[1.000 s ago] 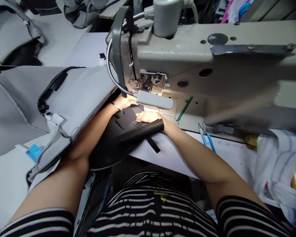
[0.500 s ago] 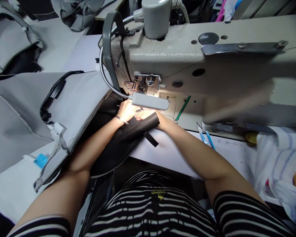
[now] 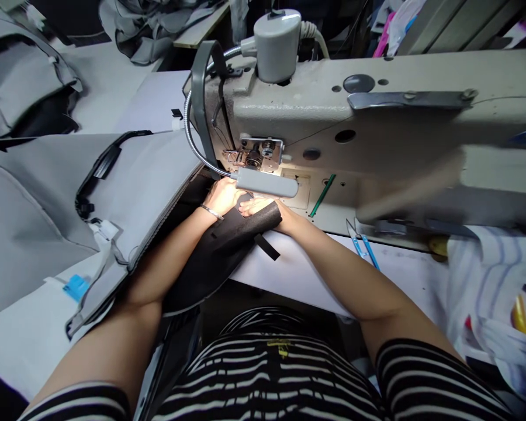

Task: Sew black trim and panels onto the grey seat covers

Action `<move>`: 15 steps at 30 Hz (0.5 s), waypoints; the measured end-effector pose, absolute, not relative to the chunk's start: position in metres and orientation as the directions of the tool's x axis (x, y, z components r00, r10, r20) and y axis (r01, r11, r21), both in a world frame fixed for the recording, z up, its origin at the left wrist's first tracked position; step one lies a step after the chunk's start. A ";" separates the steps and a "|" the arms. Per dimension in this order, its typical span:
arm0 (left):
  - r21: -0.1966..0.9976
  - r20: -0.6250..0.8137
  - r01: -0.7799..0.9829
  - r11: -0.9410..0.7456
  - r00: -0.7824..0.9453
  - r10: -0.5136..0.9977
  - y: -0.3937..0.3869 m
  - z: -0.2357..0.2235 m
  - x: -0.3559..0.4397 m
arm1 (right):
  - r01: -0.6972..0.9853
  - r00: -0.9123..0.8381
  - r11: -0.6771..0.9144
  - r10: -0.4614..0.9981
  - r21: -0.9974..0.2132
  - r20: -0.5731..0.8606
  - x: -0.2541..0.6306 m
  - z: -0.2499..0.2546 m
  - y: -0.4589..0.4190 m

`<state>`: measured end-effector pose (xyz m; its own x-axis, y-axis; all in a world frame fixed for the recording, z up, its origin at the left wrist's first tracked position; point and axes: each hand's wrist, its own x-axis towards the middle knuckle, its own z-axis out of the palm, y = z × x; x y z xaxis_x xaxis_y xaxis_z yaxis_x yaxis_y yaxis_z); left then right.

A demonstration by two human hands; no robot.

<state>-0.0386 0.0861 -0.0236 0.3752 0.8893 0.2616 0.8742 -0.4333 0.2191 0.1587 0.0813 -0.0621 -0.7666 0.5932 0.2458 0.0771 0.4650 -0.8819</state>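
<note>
A black fabric piece (image 3: 219, 257), part of a larger grey bag panel (image 3: 153, 181), lies on the sewing machine bed (image 3: 296, 196) and hangs over the table's front edge. My left hand (image 3: 222, 196), a bracelet at its wrist, rests on the black material just left of the lamp. Its fingertips are hidden behind the lamp head. Under the lamp, my right hand (image 3: 260, 204) lies with fingers stretched out flat on the same material, pointing left. A rolled black flap partly covers that hand. The needle area is hidden behind the lamp bar (image 3: 266, 182).
Above the hands stands the sewing machine arm (image 3: 307, 111). A green stick (image 3: 322, 196) lies on the bed, blue-handled thread snips (image 3: 363, 248) to its right. Striped cloth (image 3: 491, 275) sits at the right. More grey pieces (image 3: 26, 76) are piled at the left.
The view has shifted slightly, so the machine sits a little lower. More black material shows between my two hands. My left fingers have drawn back a little from the right hand.
</note>
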 end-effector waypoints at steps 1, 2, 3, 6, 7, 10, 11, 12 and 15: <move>0.217 0.251 0.878 -0.427 0.372 0.894 0.087 -0.024 -0.039 | 0.059 -0.768 0.478 0.583 -0.877 0.266 0.159 -0.061 0.081; 0.216 0.240 0.883 -0.417 0.366 0.899 0.088 -0.024 -0.040 | 0.040 -0.771 0.487 0.570 -0.872 0.283 0.159 -0.061 0.082; 0.216 0.232 0.887 -0.408 0.359 0.904 0.088 -0.025 -0.041 | 0.028 -0.774 0.489 0.562 -0.872 0.291 0.159 -0.060 0.082; 0.219 0.236 0.887 -0.406 0.356 0.904 0.089 -0.026 -0.041 | 0.035 -0.777 0.456 0.572 -0.889 0.263 0.159 -0.061 0.082; 0.217 0.240 0.886 -0.410 0.359 0.902 0.089 -0.026 -0.040 | 0.033 -0.774 0.438 0.579 -0.898 0.254 0.159 -0.062 0.082; 0.191 0.211 0.888 -0.418 0.379 0.901 0.084 -0.024 -0.034 | 0.023 -0.763 0.367 0.608 -0.930 0.221 0.158 -0.068 0.083; 0.175 0.189 0.891 -0.419 0.387 0.902 0.082 -0.022 -0.032 | 0.020 -0.761 0.338 0.615 -0.941 0.205 0.157 -0.071 0.083; 0.159 0.164 0.895 -0.417 0.393 0.905 0.079 -0.021 -0.029 | 0.017 -0.761 0.309 0.621 -0.951 0.188 0.157 -0.074 0.084; 0.096 0.115 0.911 -0.400 0.389 0.914 0.072 -0.016 -0.023 | 0.006 -0.767 0.254 0.622 -0.967 0.159 0.155 -0.078 0.085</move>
<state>-0.0227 0.0725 -0.0160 0.3894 0.9139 0.1147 0.9113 -0.4004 0.0958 0.1551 0.0853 -0.0778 -0.7667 0.6220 0.1591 0.0056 0.2543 -0.9671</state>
